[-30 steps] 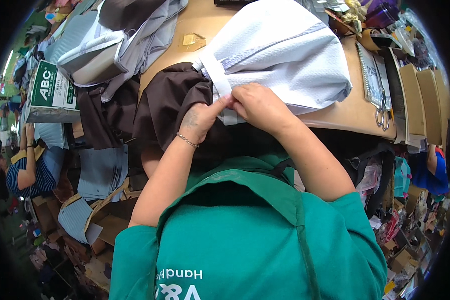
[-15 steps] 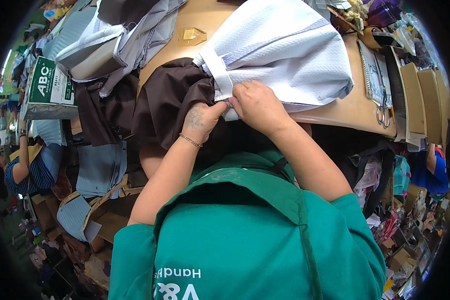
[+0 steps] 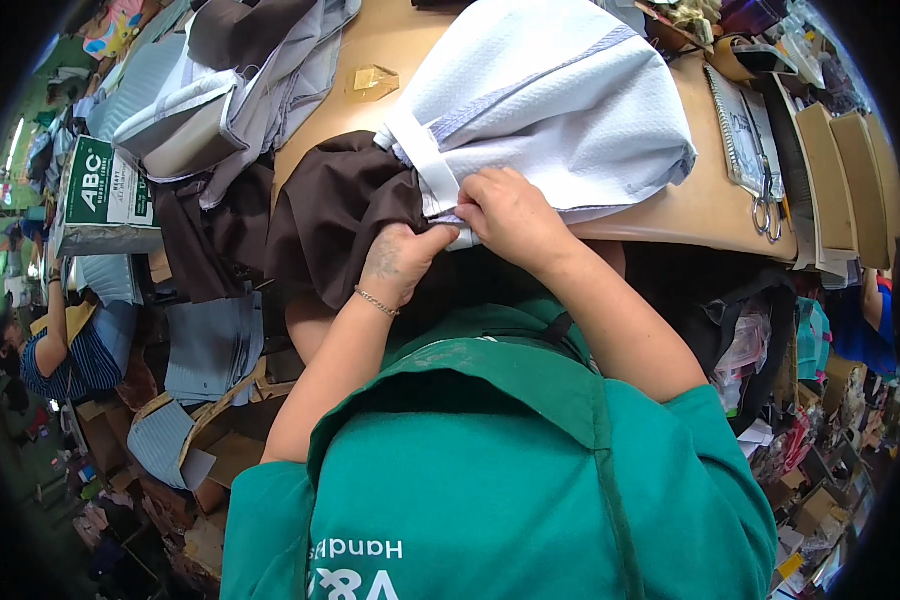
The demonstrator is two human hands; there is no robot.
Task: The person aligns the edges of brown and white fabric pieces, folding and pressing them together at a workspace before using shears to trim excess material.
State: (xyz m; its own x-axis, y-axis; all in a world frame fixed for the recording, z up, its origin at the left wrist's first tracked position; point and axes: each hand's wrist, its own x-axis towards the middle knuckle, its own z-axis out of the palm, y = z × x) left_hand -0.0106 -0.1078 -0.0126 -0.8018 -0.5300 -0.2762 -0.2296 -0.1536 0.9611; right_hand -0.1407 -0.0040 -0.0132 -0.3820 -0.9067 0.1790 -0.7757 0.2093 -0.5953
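A white textured fabric piece (image 3: 570, 120) lies bunched on the table, joined at its narrow end to gathered dark brown cloth (image 3: 340, 190) that looks like a lining. A smooth white band (image 3: 425, 160) crosses the join. My left hand (image 3: 400, 262) grips the edge where brown meets white, its thumb laid along the seam. Close beside it, my right hand (image 3: 510, 215) pinches the white edge with bent fingers. What lies between the fingertips is mostly hidden.
Scissors (image 3: 765, 205) rest by a spiral notebook (image 3: 735, 130) on the table's right. More grey and brown fabric pieces (image 3: 270, 90) are piled at left, near a green and white box (image 3: 105, 190). An amber clear packet (image 3: 372, 82) lies beyond the brown cloth. Another person (image 3: 65, 350) is far left.
My left thumb has dropped slightly and sits a little apart from my right fingers. Both hands stay at the same seam. The whole view has shifted a little.
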